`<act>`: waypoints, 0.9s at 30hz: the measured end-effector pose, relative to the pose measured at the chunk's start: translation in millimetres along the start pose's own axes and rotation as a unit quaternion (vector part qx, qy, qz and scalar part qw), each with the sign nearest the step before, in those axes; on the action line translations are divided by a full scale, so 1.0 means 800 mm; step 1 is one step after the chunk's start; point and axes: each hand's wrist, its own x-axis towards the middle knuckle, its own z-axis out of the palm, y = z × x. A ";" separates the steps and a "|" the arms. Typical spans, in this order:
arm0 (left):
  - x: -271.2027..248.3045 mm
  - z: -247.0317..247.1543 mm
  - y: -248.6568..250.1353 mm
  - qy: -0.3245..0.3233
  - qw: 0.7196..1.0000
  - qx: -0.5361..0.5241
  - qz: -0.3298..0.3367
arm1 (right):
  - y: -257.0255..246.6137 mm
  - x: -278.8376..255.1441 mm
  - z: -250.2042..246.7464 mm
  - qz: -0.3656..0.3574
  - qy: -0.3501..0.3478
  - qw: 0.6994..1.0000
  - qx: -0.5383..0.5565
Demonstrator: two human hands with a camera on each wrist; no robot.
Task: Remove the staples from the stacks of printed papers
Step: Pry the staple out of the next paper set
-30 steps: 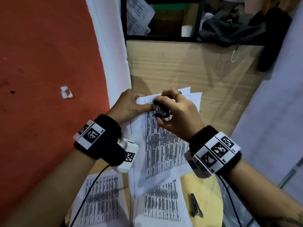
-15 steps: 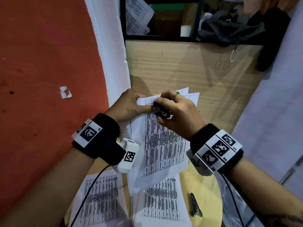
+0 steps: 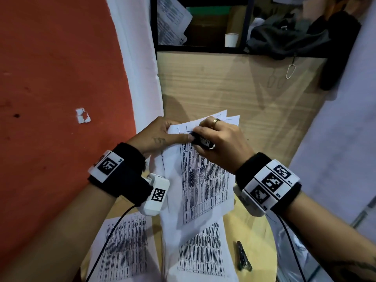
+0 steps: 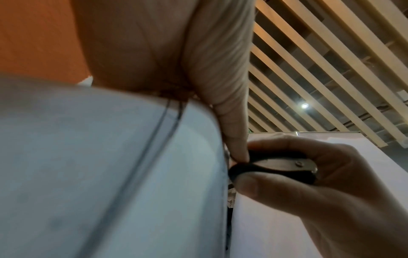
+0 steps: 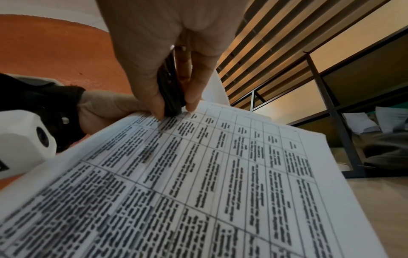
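White stapled stack pinched by left hand; right hand squeezes one black staple remover; two sheets below.

paper cup, dark clothing, hanging carabiner

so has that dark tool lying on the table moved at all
No; the dark tool lies right of the lower printed sheet, same spot on the table.
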 end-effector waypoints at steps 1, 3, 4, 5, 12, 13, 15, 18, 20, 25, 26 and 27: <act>0.001 0.000 -0.003 -0.006 1.000 -0.010 0.002 | -0.001 -0.001 0.000 0.003 0.003 1.000 0.003; 0.002 0.000 -0.005 -0.005 0.999 -0.031 0.009 | -0.001 -0.003 0.000 0.020 0.013 1.000 0.017; 0.002 0.002 -0.004 0.000 0.999 -0.041 0.012 | 0.000 -0.005 0.000 0.038 0.018 0.999 0.035; 0.003 0.002 -0.004 0.007 0.999 -0.047 0.018 | 0.001 -0.006 0.000 0.062 0.024 0.996 0.061; 0.006 0.002 -0.011 0.051 0.996 -0.049 0.051 | 0.003 -0.005 0.005 0.224 0.083 0.942 0.236; 0.007 0.004 -0.013 0.067 0.995 -0.036 0.067 | 0.002 -0.005 0.006 0.236 0.088 0.937 0.243; 0.010 0.010 -0.019 0.120 0.986 0.027 0.110 | 0.000 -0.004 0.008 0.262 0.104 0.925 0.254; 0.013 0.023 -0.027 0.209 0.946 0.191 0.154 | -0.003 -0.003 0.018 0.299 0.126 0.920 0.220; 0.014 0.031 -0.030 0.237 0.932 0.238 0.134 | -0.004 -0.005 0.025 0.325 0.125 0.915 0.205; 0.015 0.038 -0.035 0.246 0.931 0.255 0.089 | 0.000 -0.017 0.034 0.343 0.104 0.922 0.149; 0.017 0.036 -0.037 0.251 0.931 0.252 0.077 | 0.002 -0.021 0.034 0.349 0.097 0.922 0.138; 0.018 0.034 -0.036 0.250 0.934 0.248 0.062 | 0.005 -0.027 0.034 0.356 0.086 0.922 0.126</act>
